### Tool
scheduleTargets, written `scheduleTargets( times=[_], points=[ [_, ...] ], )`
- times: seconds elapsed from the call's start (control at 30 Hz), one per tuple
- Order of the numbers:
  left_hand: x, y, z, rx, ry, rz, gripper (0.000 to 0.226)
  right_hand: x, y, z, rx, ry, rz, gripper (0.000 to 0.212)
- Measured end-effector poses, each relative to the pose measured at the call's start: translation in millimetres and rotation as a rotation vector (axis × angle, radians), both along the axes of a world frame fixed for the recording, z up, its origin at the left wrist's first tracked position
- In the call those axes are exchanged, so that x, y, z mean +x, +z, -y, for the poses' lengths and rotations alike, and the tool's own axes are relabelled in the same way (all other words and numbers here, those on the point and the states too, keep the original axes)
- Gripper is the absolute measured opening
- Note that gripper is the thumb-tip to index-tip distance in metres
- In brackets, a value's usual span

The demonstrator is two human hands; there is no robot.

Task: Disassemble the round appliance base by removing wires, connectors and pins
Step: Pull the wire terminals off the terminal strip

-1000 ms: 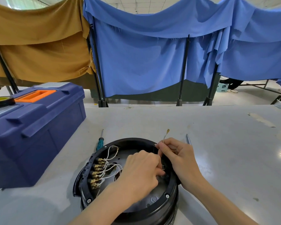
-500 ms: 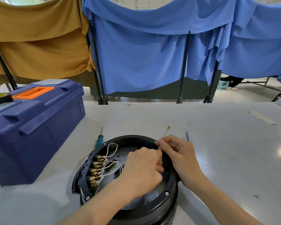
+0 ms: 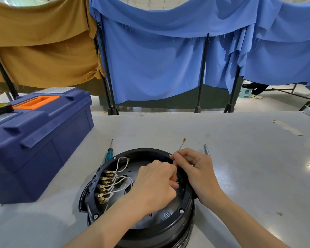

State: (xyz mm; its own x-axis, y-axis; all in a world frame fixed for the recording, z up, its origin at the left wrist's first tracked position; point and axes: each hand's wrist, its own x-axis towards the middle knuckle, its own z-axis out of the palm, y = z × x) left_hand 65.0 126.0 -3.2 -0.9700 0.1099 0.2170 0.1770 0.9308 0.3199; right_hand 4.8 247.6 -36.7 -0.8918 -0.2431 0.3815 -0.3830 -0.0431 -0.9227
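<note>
Right hand [image 3: 195, 170], fingers curled, around a brass-tipped wire [image 3: 181, 146].

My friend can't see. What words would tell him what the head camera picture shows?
Two hands work inside a round black appliance base on a grey table: the right hand pinches a wire with a brass connector sticking up, the left hand curls inside the rim. A blue toolbox sits left.
</note>
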Motion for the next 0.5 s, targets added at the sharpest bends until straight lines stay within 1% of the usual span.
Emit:
scheduleTargets(
  times=[0.1,0.27,0.4,0.5],
  points=[
    [-2.5,-0.9,4.3,0.044,-0.015,0.047,0.035,0.1,-1.7,-0.5,-0.007,0.001,0.003,0.022],
    [-3.8,-2.9,3.0,0.050,0.004,0.021,0.031,-0.2,-0.2,0.2,-0.007,0.005,0.004,0.020],
    [-5.6,-2.0,5.6,0.098,-0.005,0.067,0.035,0.1,-0.7,0.0,-0.021,0.016,0.012,0.021],
    [-5.9,-2.6,5.7,0.090,-0.001,0.068,0.035,0.3,-1.6,-0.2,-0.024,0.013,0.012,0.021]
  ],
)
